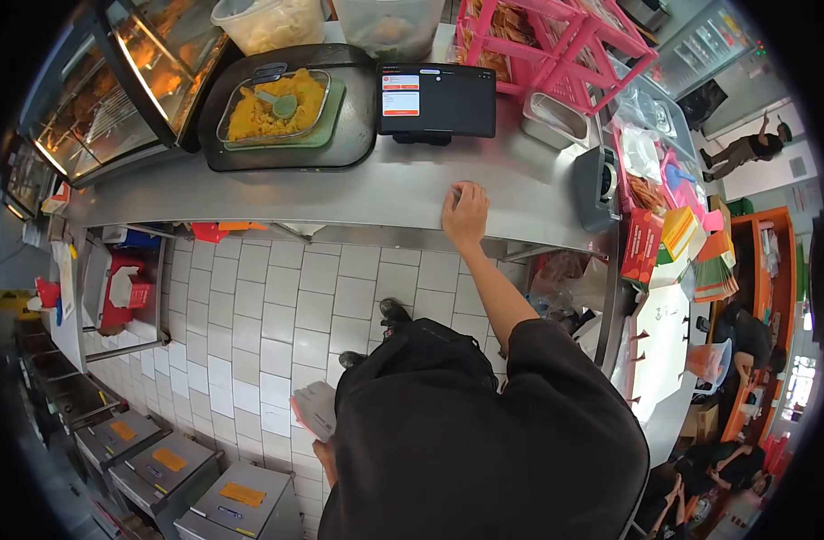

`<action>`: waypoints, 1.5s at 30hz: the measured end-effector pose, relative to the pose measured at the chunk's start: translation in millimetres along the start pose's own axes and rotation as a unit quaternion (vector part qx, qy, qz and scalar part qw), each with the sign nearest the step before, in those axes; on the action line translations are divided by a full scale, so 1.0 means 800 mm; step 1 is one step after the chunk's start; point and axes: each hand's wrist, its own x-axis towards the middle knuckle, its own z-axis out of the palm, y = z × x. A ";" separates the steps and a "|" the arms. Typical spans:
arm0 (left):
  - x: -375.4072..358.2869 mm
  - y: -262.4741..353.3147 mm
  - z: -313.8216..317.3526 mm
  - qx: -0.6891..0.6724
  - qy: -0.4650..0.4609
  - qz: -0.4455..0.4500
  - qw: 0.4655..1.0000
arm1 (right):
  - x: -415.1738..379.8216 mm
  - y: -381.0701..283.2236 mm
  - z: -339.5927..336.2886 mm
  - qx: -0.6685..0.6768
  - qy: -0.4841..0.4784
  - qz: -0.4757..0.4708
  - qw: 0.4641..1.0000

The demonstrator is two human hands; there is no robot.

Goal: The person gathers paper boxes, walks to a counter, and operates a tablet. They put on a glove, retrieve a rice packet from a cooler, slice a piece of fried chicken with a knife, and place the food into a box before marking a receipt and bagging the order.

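My right hand [466, 214] rests on the front part of the steel counter [340, 193], its fingers curled over; what is under them, if anything, is hidden. Down at my left side, my left hand [326, 454] holds a flat grey-white box [317, 409] with a reddish edge. Beyond my right hand stands a dark tablet [436, 101] with a lit screen. To its left, a clear dish of yellow food [277, 108] with a scoop in it sits on a green board on a black tray [353, 135].
Pink racks [547, 45], a steel container [556, 121] and a grey device [595, 187] are on the right. A glass food cabinet [142, 72] stands left. Metal bins [241, 499] are at lower left. Several people are at the right, one person [756, 148] farther back.
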 end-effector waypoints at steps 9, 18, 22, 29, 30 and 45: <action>0.049 0.133 -0.060 0.009 -0.025 0.115 0.993 | 0.061 -0.036 0.001 0.024 0.026 -0.014 0.999; 0.024 0.176 -0.093 -0.055 -0.069 0.161 0.983 | 0.151 -0.017 0.021 -0.103 0.076 0.018 0.992; 0.007 0.164 -0.092 0.006 -0.063 0.159 0.985 | 0.150 -0.008 0.020 -0.137 0.032 -0.001 0.990; 0.001 0.158 -0.115 0.024 -0.101 0.144 0.984 | 0.151 0.005 0.014 -0.089 0.052 -0.004 0.995; -0.002 0.169 -0.122 0.018 -0.092 0.166 0.982 | 0.148 0.007 0.013 -0.089 0.052 -0.002 0.995; -0.058 0.201 -0.194 -0.103 -0.052 0.232 0.966 | 0.156 -0.015 -0.003 -0.129 0.037 0.005 0.991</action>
